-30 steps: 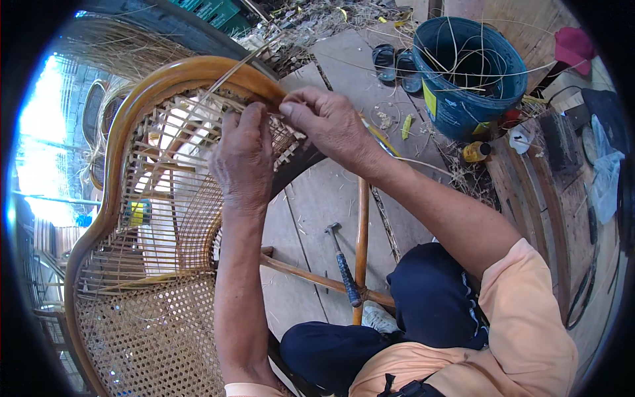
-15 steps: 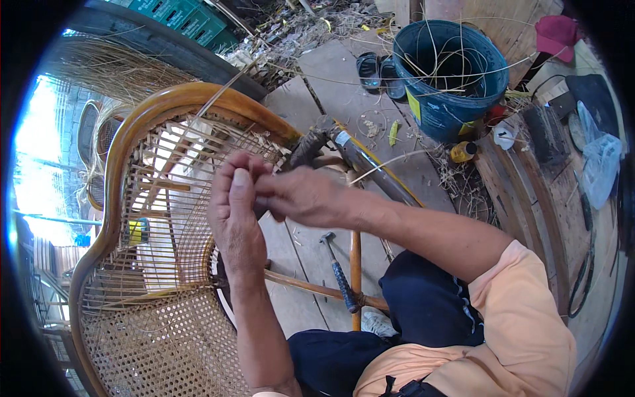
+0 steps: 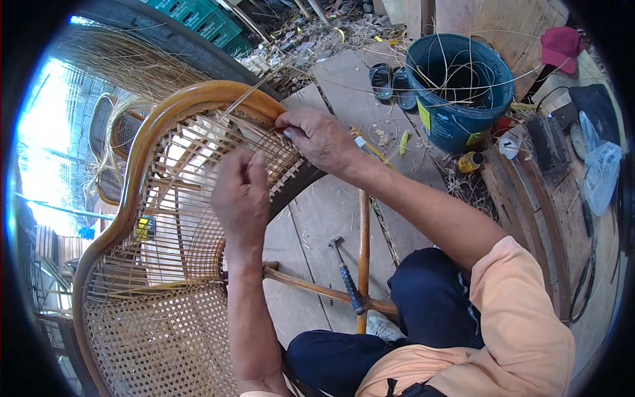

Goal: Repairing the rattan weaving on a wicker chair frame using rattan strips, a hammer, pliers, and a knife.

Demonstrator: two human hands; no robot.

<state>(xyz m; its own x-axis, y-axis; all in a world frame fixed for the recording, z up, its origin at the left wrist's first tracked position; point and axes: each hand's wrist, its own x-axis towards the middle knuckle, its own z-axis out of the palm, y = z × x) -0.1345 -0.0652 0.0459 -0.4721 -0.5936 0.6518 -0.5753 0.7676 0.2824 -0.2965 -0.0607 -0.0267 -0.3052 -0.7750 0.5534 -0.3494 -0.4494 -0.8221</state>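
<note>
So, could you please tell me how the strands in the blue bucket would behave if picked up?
The strands would probably bend and spring, since they loop in wide arcs. They look thin, so likely light. Crossing one another, they may tangle.

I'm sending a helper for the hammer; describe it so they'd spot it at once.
Find the curved wooden frame with woven cane at the left, then look right to the grey floor. There, just left of a glossy brown pole, is the hammer. Its dark, patterned grip and small grey head set it apart from the plain pole and rail.
</note>
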